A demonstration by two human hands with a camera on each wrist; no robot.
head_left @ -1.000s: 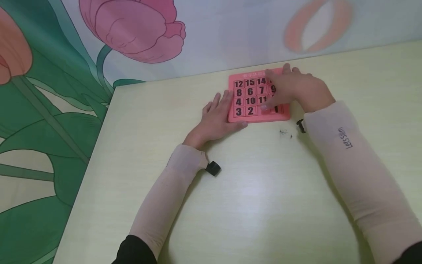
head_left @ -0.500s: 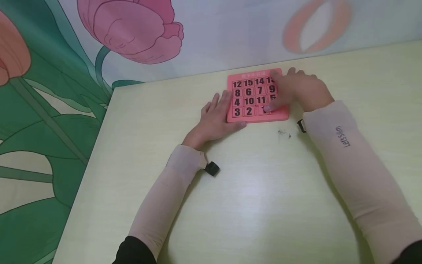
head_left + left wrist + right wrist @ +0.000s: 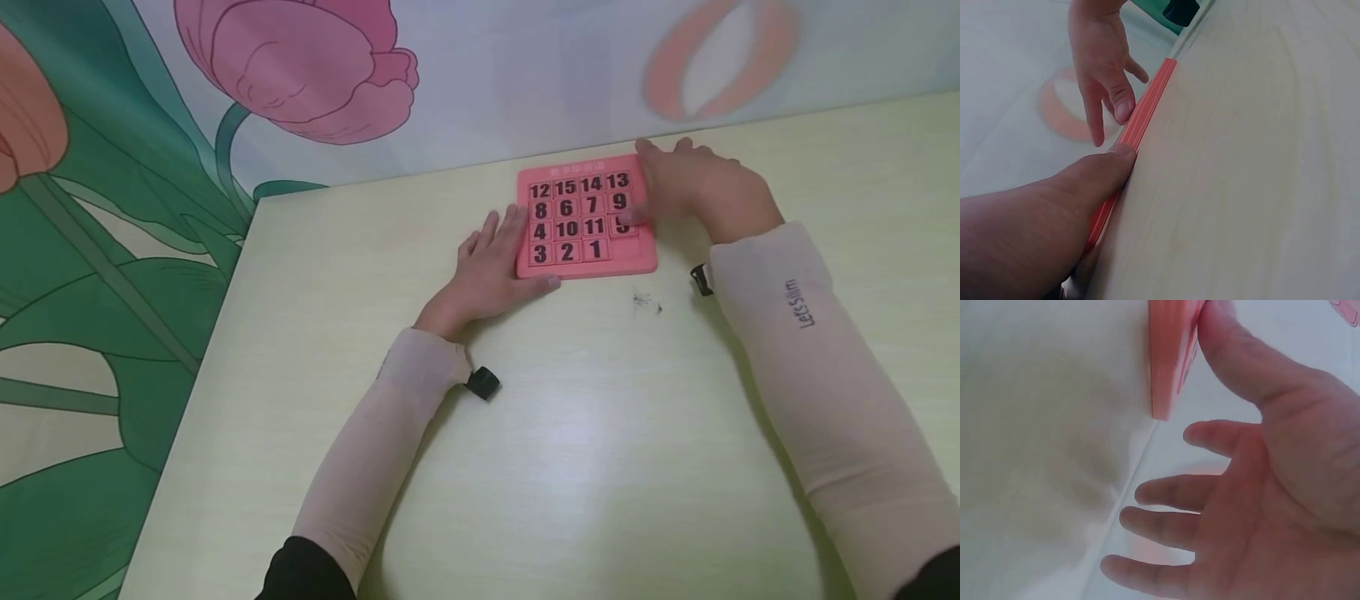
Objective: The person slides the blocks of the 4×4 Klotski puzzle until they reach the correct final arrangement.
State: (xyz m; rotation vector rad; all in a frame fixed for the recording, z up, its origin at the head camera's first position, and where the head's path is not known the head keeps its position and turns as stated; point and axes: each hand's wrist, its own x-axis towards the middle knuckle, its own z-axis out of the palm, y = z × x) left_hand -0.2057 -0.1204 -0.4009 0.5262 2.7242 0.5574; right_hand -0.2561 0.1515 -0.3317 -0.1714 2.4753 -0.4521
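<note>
A pink number board [image 3: 573, 271] lies flat near the table's back edge, its tiles in rows, with a gap at the lower right corner beside tile 1 [image 3: 596, 249]. My left hand [image 3: 487, 271] rests along its left side, fingers on the left edge and thumb at the front edge; the left wrist view shows that thumb against the board's side [image 3: 1147, 106]. My right hand [image 3: 693, 187] is at the board's right side, its thumb touching tile 5 [image 3: 621, 227], partly covered. In the right wrist view the other fingers of the right hand [image 3: 1254, 469] are spread, off the board.
The pale table [image 3: 525, 467] carries small dark marks [image 3: 647, 302] in front of the board. Behind it stands a backdrop [image 3: 525, 75] printed with flowers, and green printed leaves [image 3: 75, 417] show beyond the table's left edge.
My right hand has moved right and back, its thumb going from the bottom row to tile 5. Tile 1 has slid left, next to tile 2. My left hand has stayed at the board.
</note>
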